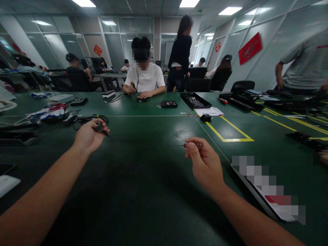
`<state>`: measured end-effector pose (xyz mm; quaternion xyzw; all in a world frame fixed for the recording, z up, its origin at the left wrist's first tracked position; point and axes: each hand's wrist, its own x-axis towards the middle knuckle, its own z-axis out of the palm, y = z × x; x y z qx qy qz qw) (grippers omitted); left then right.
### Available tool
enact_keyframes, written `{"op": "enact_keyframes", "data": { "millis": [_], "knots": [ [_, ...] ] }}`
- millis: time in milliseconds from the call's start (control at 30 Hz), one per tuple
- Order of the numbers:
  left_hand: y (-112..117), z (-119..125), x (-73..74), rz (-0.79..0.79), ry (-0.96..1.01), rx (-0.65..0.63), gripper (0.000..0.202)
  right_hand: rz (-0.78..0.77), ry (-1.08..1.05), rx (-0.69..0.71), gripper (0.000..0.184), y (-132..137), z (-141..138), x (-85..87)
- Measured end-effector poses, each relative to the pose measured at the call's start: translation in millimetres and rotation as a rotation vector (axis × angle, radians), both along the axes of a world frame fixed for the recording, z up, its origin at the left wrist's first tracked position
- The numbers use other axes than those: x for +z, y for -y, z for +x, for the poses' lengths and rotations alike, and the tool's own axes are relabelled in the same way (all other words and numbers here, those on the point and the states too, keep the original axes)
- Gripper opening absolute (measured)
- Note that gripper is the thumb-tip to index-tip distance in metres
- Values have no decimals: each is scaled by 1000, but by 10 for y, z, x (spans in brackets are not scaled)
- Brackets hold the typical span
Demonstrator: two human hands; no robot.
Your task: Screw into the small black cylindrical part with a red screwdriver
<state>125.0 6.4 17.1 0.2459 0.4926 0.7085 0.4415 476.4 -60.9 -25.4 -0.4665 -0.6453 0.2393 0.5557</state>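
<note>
My left hand (89,136) is raised over the left side of the green table (143,164). Its fingers curl around a small dark grey object (98,127), with a thin dark tip showing below the fingertips; its exact kind is unclear. On the other side, my right hand (205,162) grips a screwdriver (197,146) between thumb and fingers. The handle is brownish with a red collar, and the thin shaft points left toward the middle of the table. Both hands are apart from each other, above the dark green surface.
Black cables (102,118) and a pile of cords (55,112) lie beyond my left hand. A black tray (196,100) and a small black block (205,118) stand at the far right. A white-edged board (276,205) lies right of my forearm. A person (145,77) sits opposite.
</note>
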Motion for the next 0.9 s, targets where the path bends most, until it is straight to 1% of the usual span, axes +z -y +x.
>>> {"op": "enact_keyframes", "data": {
  "millis": [133,200,300,333,400,467,533,633,733,800,900],
  "knots": [
    [45,651,-270,-56,-11,-251,17,23,-29,-35,19,-45,-7,-17],
    [74,923,-388,-77,-2,-421,15,14,-50,-42,21,-60,-13,-11],
    [110,1239,-476,-43,61,-589,9,-12,-50,-35,23,-56,-16,20],
    [118,1320,-489,-14,59,-622,7,-16,-42,-35,24,-48,-14,32],
    [127,1449,-519,59,-11,-660,8,4,-21,-35,24,-30,-8,50],
    [134,1529,-582,127,-169,-679,19,42,-4,-35,25,-14,1,56],
    [141,1558,-683,175,-390,-691,27,63,13,-34,25,-5,8,52],
    [160,1535,-845,222,-666,-739,23,61,-6,-31,22,0,8,45],
    [179,1499,-927,261,-791,-795,23,51,-72,-18,21,3,0,41],
    [186,1493,-931,276,-836,-797,21,44,-91,-12,22,4,-1,33],
    [186,1502,-916,283,-848,-787,21,38,-41,-7,21,-5,4,4]
  ]
}}
